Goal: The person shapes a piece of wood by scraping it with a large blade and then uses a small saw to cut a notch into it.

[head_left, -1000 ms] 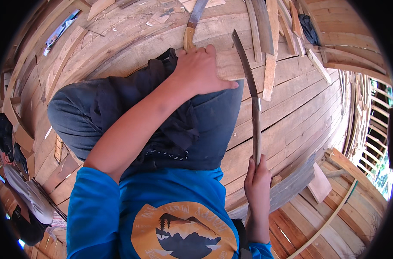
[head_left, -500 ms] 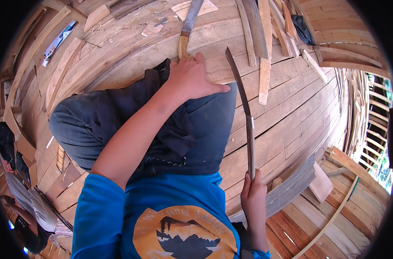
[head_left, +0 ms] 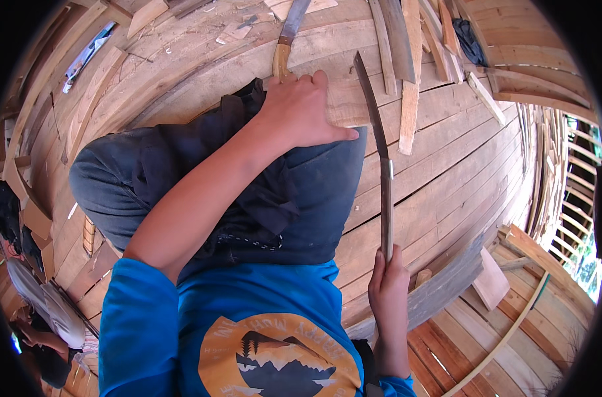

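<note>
Hands first on my feed: the right hand (head_left: 389, 281) is closed round the long handle of a slim hand saw (head_left: 386, 205), whose dark blade points away from it. The left hand (head_left: 294, 109) lies spread, thumb stretched out, over a pale wooden board (head_left: 347, 102) beside the thigh; I can't tell how firmly it presses.

I judge the saw light, its blade thin and springy, best held by the handle, clear of the edge. The board looks stiff, dry and hardly slippery, best steadied from above, away from the blade. Whether blade and board touch, I can't make out.

Just beyond the left hand is a wood-handled machete (head_left: 282, 56). Right of the right hand runs a grey curved timber (head_left: 440, 291); ahead of it spreads the gapped plank floor (head_left: 460, 169), with a black plastic bag (head_left: 469, 41) farther off.
</note>
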Available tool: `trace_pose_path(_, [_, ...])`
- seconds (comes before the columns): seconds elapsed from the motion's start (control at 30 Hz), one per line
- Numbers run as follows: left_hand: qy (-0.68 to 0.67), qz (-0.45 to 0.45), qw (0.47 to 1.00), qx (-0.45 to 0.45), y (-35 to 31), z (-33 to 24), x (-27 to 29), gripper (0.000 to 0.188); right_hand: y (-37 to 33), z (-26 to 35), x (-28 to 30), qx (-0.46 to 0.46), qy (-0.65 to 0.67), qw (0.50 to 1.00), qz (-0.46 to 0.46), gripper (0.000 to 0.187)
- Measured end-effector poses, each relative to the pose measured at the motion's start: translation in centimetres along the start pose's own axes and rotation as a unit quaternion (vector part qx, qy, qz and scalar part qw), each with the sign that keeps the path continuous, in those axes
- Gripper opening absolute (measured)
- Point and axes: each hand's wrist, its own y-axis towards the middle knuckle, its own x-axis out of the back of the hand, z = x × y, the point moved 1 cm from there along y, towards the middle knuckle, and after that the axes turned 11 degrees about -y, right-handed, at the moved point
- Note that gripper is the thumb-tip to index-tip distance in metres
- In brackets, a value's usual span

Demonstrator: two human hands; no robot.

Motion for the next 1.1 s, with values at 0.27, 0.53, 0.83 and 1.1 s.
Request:
trace_pose_path(0.27, [0.001, -0.02, 1.0, 0.004, 0.4, 0.4, -0.4, 0.095, -2.2, -1.0, -0.2, -0.002, -0.013, 1.0, -0.007, 0.013])
trace_pose_path(0.53, [-0.03, 0.013, 0.999, 0.03, 0.3, 1.4, -0.1, 0.103, 0.6, 0.2, -1.1, 0.03, 0.014, 0.999, -0.014, 0.012])
trace_pose_path(0.83, [-0.046, 0.014, 0.999, 0.018, 0.3, 1.1, 0.0, 0.1, 0.3, 0.1, -0.5, -0.016, -0.001, 1.0, -0.005, 0.013])
trace_pose_path(1.1, [-0.043, 0.037, 0.998, 0.022, 0.3, 1.1, 0.9, 0.1, -0.8, -1.2, 1.2, 0.015, -0.027, 0.999, 0.011, 0.013])
